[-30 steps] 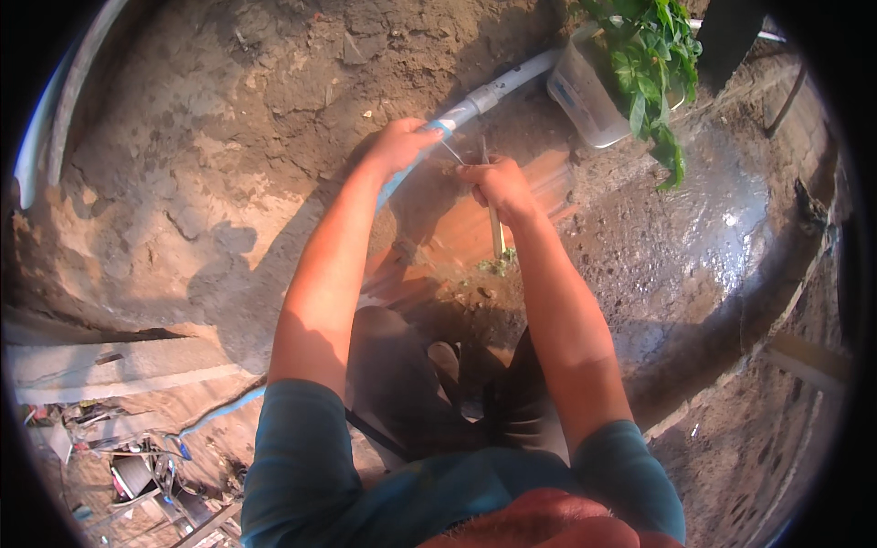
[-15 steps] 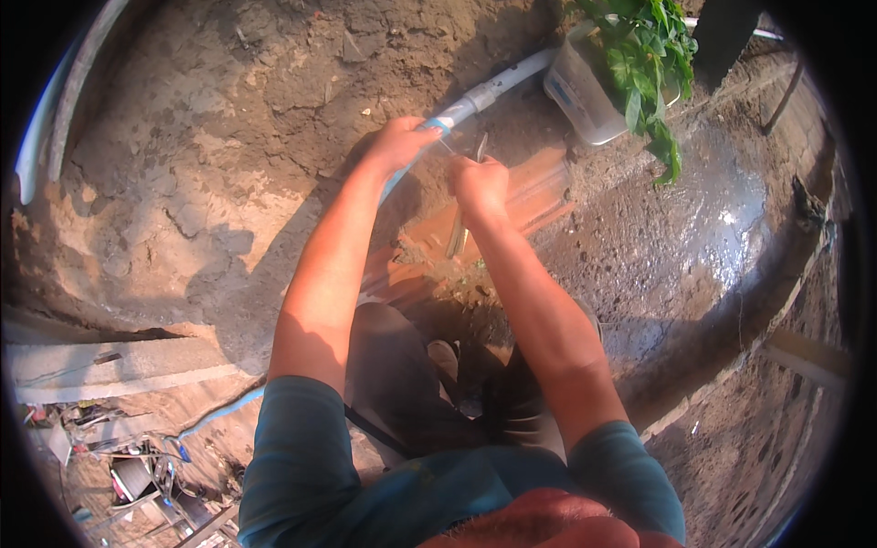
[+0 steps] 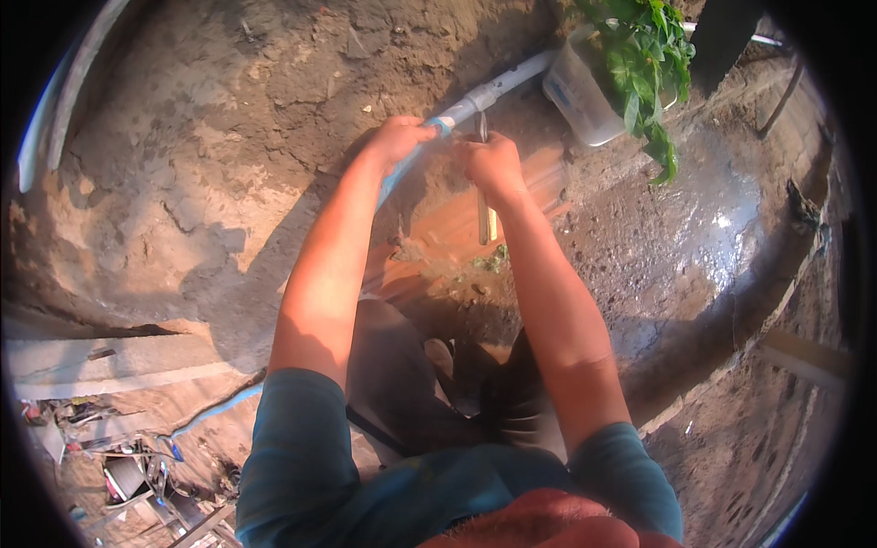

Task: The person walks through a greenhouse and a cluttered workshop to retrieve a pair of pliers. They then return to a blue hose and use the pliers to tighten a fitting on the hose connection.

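My left hand (image 3: 404, 143) is closed around the end of a blue hose (image 3: 391, 185), where it meets a grey pipe (image 3: 493, 89). A white-and-red patch shows on the joint just past my thumb. To the right of the joint, my right hand (image 3: 494, 167) grips a slim pliers-like tool (image 3: 489, 224). Its metal end sticks up above my fist, close to the pipe, and its pale yellowish handles hang below. Whatever lies between my right fingertips is too blurred to make out.
A clear plastic tub (image 3: 585, 100) with leafy green stems (image 3: 644, 68) stands beyond my right hand. Reddish boards (image 3: 448, 233) lie on the mud beneath my hands. Wet, shiny ground (image 3: 694, 219) spreads right. Tools and scraps (image 3: 132, 479) lie at the lower left.
My right hand has shifted slightly right and up, away from the left. The tool has swung more upright. My left hand stays on the hose.
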The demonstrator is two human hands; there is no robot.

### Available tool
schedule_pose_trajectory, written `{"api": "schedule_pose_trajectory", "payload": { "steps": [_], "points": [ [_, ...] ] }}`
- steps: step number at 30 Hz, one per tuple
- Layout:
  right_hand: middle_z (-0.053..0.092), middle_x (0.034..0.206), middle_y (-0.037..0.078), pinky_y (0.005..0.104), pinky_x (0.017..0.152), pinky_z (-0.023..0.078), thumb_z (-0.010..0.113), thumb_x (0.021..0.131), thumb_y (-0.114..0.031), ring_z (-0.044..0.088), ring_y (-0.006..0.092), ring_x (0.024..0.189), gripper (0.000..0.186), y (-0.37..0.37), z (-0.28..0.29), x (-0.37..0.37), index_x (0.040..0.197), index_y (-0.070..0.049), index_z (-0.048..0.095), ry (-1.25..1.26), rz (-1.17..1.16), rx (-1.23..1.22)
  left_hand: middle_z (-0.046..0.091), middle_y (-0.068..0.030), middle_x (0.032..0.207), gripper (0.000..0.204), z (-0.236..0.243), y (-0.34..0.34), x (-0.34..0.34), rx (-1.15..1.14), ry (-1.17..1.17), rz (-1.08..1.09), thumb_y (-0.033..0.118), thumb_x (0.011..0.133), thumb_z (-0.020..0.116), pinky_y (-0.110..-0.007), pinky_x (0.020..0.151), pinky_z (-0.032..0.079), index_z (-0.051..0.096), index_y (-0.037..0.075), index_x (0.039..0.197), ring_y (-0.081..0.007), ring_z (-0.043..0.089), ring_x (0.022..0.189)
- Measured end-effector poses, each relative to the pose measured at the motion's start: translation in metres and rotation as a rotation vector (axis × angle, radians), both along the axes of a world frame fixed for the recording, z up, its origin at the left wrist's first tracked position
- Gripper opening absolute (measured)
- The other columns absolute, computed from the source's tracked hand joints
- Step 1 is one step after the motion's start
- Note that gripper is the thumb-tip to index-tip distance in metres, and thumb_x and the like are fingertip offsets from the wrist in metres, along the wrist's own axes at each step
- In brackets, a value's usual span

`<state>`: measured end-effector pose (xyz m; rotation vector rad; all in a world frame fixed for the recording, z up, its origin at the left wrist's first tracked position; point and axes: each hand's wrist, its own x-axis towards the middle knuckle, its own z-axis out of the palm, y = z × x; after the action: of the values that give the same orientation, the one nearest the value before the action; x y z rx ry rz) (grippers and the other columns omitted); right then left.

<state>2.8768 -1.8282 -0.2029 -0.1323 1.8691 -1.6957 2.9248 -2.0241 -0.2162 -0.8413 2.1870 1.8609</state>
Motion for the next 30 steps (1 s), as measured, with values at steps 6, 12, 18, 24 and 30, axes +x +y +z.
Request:
{"api": "schedule_pose_trajectory", "payload": {
  "steps": [6, 12, 18, 24, 30],
  "points": [
    [0.069, 0.078, 0.013, 0.0339, 0.063, 0.051, 0.078, 0.08, -0.021, 0.066, 0.0197, 0.068, 0.035, 0.008, -0.03, 0.01, 0.098, 0.006, 0.064, -0.12, -0.055, -0.117, 0.069, -0.0052, 0.09, 0.027, 0.004, 0.001, -0.005, 0.016, -0.028, -0.051, 0.024, 0.092, 0.068, -0.028, 0.07, 0.05, 0.068, 0.0, 0.104, -0.0126, 0.062, 0.075],
    [0.068, 0.076, 0.018, 0.037, 0.064, 0.051, 0.078, 0.082, -0.024, 0.066, 0.0238, 0.07, 0.039, -0.003, -0.047, 0.012, 0.098, 0.008, 0.063, 0.185, -0.124, 0.054, 0.068, -0.0038, 0.087, 0.028, 0.008, 0.004, 0.001, 0.046, -0.016, -0.038, 0.025, 0.093, 0.067, -0.027, 0.066, 0.048, 0.067, 0.0, 0.106, -0.0109, 0.061, 0.072],
    [0.068, 0.084, 0.017, 0.0349, 0.067, 0.052, 0.077, 0.084, -0.028, 0.066, 0.0215, 0.076, 0.047, -0.012, -0.057, 0.005, 0.105, 0.011, 0.062, 0.007, -0.041, 0.144, 0.067, -0.0034, 0.088, 0.03, 0.02, 0.012, 0.003, 0.096, -0.031, -0.05, 0.029, 0.095, 0.064, -0.026, 0.064, 0.047, 0.067, 0.001, 0.105, -0.0102, 0.06, 0.072],
    [0.069, 0.086, 0.022, 0.0361, 0.069, 0.052, 0.078, 0.082, -0.031, 0.068, 0.0263, 0.08, 0.051, -0.014, -0.062, 0.008, 0.101, 0.014, 0.062, 0.115, -0.094, 0.155, 0.067, -0.0042, 0.092, 0.034, 0.017, 0.006, -0.001, 0.048, -0.051, -0.115, 0.033, 0.097, 0.061, -0.027, 0.067, 0.047, 0.065, 0.001, 0.108, -0.0108, 0.06, 0.075],
    [0.069, 0.086, 0.027, 0.0384, 0.071, 0.054, 0.079, 0.081, -0.033, 0.071, 0.0321, 0.081, 0.053, -0.016, -0.06, 0.005, 0.098, 0.014, 0.062, 0.06, -0.066, 0.129, 0.068, -0.0067, 0.095, 0.036, 0.018, 0.004, -0.005, 0.084, -0.062, -0.147, 0.033, 0.097, 0.061, -0.027, 0.071, 0.048, 0.064, -0.001, 0.109, -0.0118, 0.061, 0.077]
  ]
}}
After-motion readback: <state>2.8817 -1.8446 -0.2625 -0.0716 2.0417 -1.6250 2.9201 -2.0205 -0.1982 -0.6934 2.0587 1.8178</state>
